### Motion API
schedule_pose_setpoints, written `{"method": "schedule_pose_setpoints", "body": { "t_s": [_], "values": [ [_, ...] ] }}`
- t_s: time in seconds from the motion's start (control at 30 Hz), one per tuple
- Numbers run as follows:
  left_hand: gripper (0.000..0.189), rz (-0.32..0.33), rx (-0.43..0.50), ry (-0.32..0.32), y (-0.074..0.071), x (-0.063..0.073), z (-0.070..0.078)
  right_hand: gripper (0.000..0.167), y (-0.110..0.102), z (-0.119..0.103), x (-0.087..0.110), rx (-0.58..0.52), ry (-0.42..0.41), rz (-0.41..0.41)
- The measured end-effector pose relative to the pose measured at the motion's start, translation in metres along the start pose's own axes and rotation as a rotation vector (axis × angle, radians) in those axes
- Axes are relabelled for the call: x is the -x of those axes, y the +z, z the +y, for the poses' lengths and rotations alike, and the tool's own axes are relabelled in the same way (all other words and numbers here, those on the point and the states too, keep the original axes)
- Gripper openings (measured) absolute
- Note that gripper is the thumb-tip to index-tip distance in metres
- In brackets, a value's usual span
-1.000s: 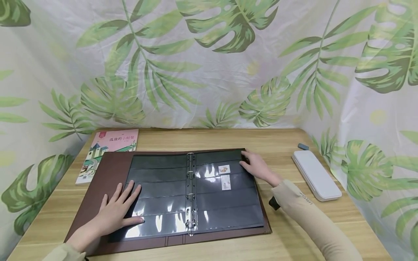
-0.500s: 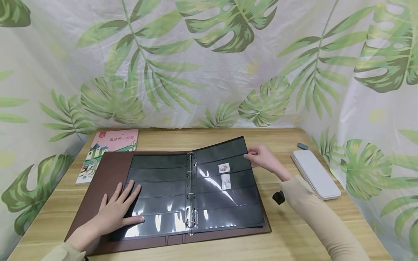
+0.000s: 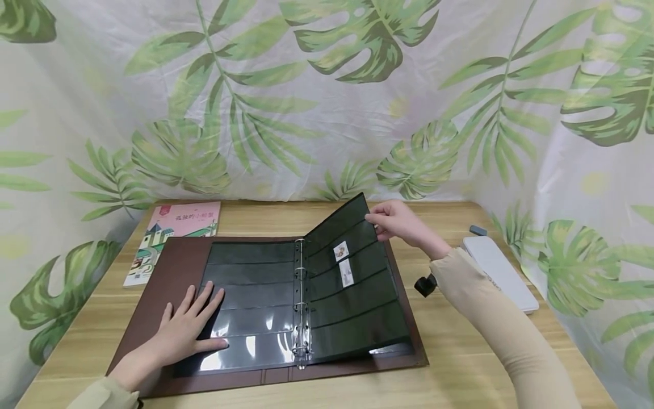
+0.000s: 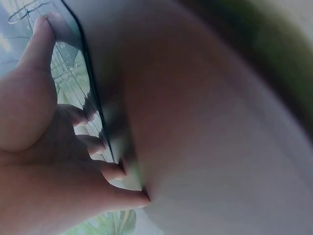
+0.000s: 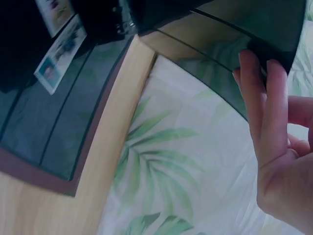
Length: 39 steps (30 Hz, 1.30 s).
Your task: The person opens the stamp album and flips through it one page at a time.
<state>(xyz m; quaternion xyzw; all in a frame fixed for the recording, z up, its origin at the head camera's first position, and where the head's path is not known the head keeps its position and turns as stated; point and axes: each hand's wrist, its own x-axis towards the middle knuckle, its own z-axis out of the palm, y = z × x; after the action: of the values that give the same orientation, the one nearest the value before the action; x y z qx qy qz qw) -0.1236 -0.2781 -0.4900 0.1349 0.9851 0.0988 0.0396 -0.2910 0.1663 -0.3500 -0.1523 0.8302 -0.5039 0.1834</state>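
A stamp album with a brown cover (image 3: 145,318) lies spread on the table, its black pocket pages held by a metal ring binding (image 3: 300,295). My left hand (image 3: 181,332) rests with fingers spread on the left page (image 3: 255,292) and the cover beside it. My right hand (image 3: 401,224) pinches the outer edge of the right page (image 3: 352,318), which tilts up from the binding. Two stamps show in that page's pockets, a picture stamp (image 3: 341,251) above a paler one (image 3: 346,273). In the right wrist view, stamps (image 5: 61,54) also show on a page below the raised page (image 5: 215,44).
A pink-covered book (image 3: 176,233) lies at the back left, partly under the album. To the right are a white case (image 3: 498,272), partly behind my sleeve, and a small blue-grey block (image 3: 478,230). A leaf-patterned curtain (image 3: 327,113) hangs behind the table (image 3: 368,392).
The right page's outer edge has come up off the album and swung leftward, pinched by my right hand. My left hand has stayed in place on the left page.
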Motion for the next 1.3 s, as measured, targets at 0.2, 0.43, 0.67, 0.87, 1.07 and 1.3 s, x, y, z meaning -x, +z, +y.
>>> {"method": "schedule_pose_setpoints", "body": {
  "t_s": [0.2, 0.43, 0.67, 0.87, 1.07, 1.3],
  "values": [
    [0.106, -0.009, -0.006, -0.003, -0.002, 0.001, 0.001, 0.032, 0.000, -0.017, -0.012, -0.167, 0.036, 0.036],
    [0.106, -0.004, 0.004, 0.001, -0.005, 0.003, -0.001, 0.019, 0.019, -0.038, -0.026, -0.394, -0.006, -0.044],
    [0.094, -0.042, 0.080, 0.019, -0.022, -0.006, -0.003, 0.040, 0.048, -0.057, -0.038, -0.518, 0.019, -0.042],
    [0.078, 0.011, 0.244, 0.092, -0.063, -0.024, 0.014, 0.015, 0.071, -0.065, -0.046, -0.632, 0.024, -0.070],
    [0.065, 0.099, 0.376, 0.089, -0.106, -0.046, 0.053, 0.016, 0.093, -0.072, -0.054, -0.683, 0.008, -0.101],
    [0.067, 0.077, 0.524, 0.079, -0.137, -0.066, 0.098, 0.019, 0.111, -0.078, -0.060, -0.682, -0.011, -0.142]
  ]
}}
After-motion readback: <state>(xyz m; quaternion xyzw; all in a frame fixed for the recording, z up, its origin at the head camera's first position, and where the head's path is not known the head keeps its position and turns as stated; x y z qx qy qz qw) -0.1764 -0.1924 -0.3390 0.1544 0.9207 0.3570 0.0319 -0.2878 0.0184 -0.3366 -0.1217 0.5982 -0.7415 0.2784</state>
